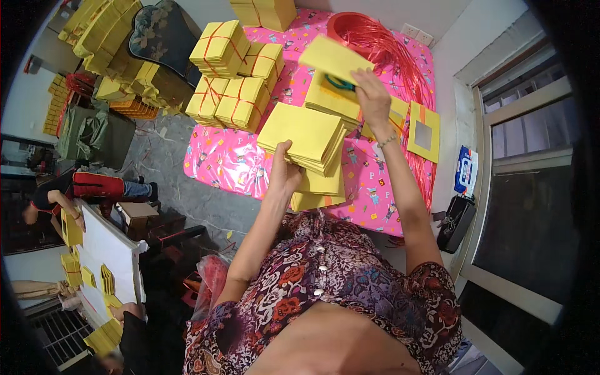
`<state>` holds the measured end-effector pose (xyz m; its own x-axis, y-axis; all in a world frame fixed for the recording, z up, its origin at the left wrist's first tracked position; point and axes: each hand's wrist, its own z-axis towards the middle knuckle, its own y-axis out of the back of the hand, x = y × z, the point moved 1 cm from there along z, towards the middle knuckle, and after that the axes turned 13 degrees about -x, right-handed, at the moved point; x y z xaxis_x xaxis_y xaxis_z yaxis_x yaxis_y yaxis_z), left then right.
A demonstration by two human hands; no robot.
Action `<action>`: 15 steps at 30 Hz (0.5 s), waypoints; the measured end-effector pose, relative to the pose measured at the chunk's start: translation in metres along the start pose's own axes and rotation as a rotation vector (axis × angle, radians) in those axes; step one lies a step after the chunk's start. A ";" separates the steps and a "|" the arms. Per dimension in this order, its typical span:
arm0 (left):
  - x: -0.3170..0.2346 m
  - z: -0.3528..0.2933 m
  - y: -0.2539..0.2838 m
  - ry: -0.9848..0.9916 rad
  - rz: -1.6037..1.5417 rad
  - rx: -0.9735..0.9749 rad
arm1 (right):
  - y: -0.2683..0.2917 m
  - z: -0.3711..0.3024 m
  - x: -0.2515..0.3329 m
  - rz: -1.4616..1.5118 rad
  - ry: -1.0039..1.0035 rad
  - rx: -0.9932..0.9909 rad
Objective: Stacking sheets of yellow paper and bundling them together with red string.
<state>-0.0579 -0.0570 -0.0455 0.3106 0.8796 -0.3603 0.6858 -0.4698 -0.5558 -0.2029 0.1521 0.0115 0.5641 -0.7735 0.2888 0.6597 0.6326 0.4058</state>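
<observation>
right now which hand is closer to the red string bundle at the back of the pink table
Right. The right hand is raised holding yellow sheets just in front of the red string bundle; the left hand sits lower and nearer the body, gripping a yellow paper stack.

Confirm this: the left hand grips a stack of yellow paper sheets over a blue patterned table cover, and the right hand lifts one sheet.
Wrong on one point: the table cover is pink, not blue, as the head view shows. The left hand does grip the stack of yellow paper sheets, and the right hand lifts one sheet.
</observation>
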 end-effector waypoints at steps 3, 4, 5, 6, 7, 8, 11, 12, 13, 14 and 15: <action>-0.002 0.001 0.000 0.015 0.011 -0.017 | -0.010 -0.027 -0.016 -0.095 0.039 0.316; -0.003 0.002 0.000 0.030 0.015 -0.017 | -0.010 -0.036 -0.017 -0.195 0.043 0.516; -0.003 0.002 0.001 0.031 0.016 -0.018 | -0.007 -0.042 -0.016 -0.237 0.060 0.514; -0.004 0.003 0.002 0.042 0.028 -0.030 | -0.003 -0.045 -0.014 -0.203 0.083 0.471; -0.005 0.004 0.002 0.053 0.040 -0.039 | 0.003 -0.046 -0.011 -0.065 -0.073 0.392; -0.005 0.004 0.003 0.055 0.043 -0.044 | 0.011 -0.047 -0.008 0.064 -0.258 0.324; -0.007 0.008 0.005 0.093 0.036 -0.030 | 0.042 -0.066 0.018 0.232 -0.610 0.447; -0.008 0.009 0.005 0.099 0.024 -0.028 | 0.052 -0.076 0.029 0.197 -0.656 0.472; -0.008 0.010 0.006 0.102 0.013 -0.024 | 0.060 -0.087 0.039 0.259 -0.759 0.584; -0.009 0.010 0.007 0.107 0.018 -0.029 | 0.065 -0.098 0.048 0.336 -0.845 0.683; -0.010 0.010 0.007 0.114 0.013 -0.017 | 0.068 -0.107 0.054 0.322 -0.869 0.692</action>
<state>-0.0624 -0.0698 -0.0530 0.3919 0.8765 -0.2796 0.6917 -0.4811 -0.5387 -0.0747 0.1573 -0.0385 -0.0529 -0.5156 0.8552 -0.0175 0.8567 0.5155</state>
